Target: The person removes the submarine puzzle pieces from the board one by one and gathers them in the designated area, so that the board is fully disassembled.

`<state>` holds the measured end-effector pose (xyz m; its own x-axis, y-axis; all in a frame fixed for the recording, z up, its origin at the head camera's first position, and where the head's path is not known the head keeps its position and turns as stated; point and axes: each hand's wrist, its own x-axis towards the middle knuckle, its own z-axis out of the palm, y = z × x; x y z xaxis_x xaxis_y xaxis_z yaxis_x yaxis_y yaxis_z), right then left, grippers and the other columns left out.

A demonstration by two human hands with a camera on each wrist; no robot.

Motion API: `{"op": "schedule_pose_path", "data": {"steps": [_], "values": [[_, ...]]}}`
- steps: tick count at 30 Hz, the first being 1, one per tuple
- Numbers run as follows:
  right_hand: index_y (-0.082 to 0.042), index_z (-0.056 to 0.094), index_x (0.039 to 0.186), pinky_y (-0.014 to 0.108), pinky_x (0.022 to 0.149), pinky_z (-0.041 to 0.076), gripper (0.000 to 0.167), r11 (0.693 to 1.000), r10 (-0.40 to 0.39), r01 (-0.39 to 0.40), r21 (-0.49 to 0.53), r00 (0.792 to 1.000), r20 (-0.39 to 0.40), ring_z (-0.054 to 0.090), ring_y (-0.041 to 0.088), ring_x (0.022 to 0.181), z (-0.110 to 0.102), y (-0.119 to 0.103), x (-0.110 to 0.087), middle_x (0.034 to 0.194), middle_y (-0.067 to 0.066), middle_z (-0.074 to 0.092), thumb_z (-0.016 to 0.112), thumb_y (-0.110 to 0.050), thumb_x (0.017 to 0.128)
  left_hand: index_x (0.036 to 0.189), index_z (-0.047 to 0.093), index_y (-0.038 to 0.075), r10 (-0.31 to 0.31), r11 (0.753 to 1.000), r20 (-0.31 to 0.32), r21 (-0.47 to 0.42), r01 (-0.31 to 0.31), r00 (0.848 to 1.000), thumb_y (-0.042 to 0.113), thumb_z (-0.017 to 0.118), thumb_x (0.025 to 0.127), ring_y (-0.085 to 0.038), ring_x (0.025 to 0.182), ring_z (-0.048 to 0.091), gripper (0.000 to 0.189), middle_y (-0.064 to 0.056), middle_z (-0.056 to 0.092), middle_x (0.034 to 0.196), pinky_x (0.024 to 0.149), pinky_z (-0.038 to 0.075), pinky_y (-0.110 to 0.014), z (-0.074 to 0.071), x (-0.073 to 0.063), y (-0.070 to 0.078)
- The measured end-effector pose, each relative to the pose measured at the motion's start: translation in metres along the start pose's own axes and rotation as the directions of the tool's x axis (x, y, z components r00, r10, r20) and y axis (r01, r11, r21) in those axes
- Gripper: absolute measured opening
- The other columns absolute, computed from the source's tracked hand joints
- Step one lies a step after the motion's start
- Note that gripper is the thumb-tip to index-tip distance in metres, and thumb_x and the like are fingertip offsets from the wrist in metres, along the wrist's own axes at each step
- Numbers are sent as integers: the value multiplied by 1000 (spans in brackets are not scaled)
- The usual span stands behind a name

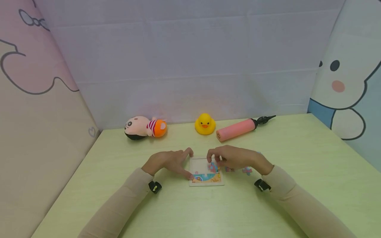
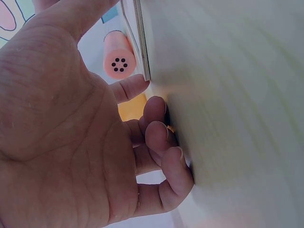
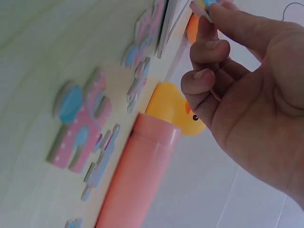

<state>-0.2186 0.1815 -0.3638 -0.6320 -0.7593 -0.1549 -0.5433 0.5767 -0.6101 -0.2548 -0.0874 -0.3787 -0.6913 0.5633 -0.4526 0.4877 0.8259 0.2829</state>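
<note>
A square puzzle board (image 1: 197,163) lies flat on the table, its lower part filled with a blue and sandy picture. My left hand (image 1: 175,162) is at the board's left edge, thumb near the lower left and a finger at the upper left corner. In the left wrist view, a fingertip touches the board's edge (image 2: 144,52) and the other fingers bend against the table. Over the board's right side, my right hand (image 1: 233,156) pinches a puzzle piece (image 3: 203,9) between thumb and finger. Loose pink and blue puzzle pieces (image 3: 80,126) lie right of the board, partly hidden by that hand.
Along the back of the table are a plush doll (image 1: 146,127), a yellow rubber duck (image 1: 205,124) and a pink hand pump (image 1: 238,129). A pale cloth wall (image 1: 190,66) rises behind them, with printed panels at both sides.
</note>
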Motion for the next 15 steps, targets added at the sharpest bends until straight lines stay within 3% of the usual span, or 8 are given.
{"op": "schedule_pose_path", "data": {"steps": [6, 10, 15], "values": [[-17, 59, 113, 27, 65, 48, 20, 997, 8, -9, -72, 1000, -16, 53, 10, 60, -4, 1, -2, 90, 3, 61, 59, -3, 100, 137, 32, 25, 11, 1000, 3, -10, -11, 1000, 62, 75, 80, -22, 97, 56, 81, -3, 52, 109, 88, 44, -40, 0, -1, 1], [-18, 60, 111, 28, 65, 50, 19, 999, 17, -18, -51, 1000, -13, 59, 14, 61, -7, 5, -5, 88, 4, 61, 59, -3, 100, 136, 32, 25, 17, 1000, 3, -9, -16, 1000, 62, 75, 80, -21, 98, 56, 80, -3, 52, 109, 89, 44, -40, 0, 0, 0], [-18, 62, 109, 28, 67, 48, 21, 995, -25, 24, -99, 1000, -8, 54, 10, 63, -15, 7, -11, 87, -1, 60, 56, -1, 99, 136, 32, 24, 17, 1000, 3, -10, -17, 1000, 62, 75, 79, -21, 99, 56, 81, -4, 52, 110, 90, 44, -40, 0, 1, 0]]}}
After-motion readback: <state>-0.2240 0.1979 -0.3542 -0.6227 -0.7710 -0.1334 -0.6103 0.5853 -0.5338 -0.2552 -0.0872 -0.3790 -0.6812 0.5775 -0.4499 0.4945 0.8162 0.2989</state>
